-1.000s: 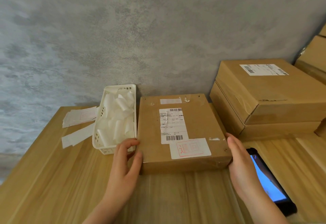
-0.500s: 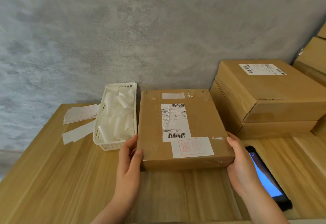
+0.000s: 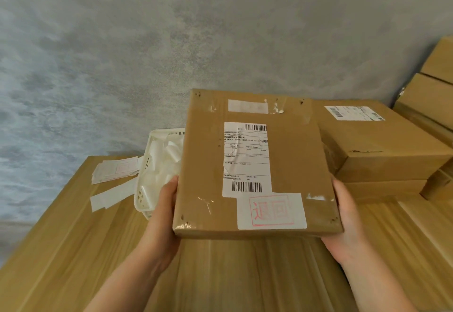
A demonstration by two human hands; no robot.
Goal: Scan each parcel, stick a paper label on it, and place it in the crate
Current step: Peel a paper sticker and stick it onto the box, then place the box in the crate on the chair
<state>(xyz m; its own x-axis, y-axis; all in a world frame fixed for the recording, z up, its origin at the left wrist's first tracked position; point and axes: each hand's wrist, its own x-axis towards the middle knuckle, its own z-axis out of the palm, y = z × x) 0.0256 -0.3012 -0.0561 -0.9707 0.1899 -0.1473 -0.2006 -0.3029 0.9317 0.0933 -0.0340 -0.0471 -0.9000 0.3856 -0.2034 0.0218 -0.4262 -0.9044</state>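
Two stacked boxes [image 3: 382, 144] on wooden table [image 3: 73, 250] — grey wall [image 3: 171, 41] behind.

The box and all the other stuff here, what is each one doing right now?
Parcel: lifted off the table, tilted, red-stamped label stuck on.
Left hand: grips the parcel's left edge.
Right hand: grips its right edge.
White basket: holds loose paper slips.
Stacked boxes: taped shut.

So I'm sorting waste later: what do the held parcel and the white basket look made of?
The parcel looks like brown corrugated cardboard, matte, with glossy clear tape glinting at its corners and paper labels stuck on. The basket looks like moulded white plastic: smooth, slightly shiny, with slotted walls. It holds what seem to be paper strips.
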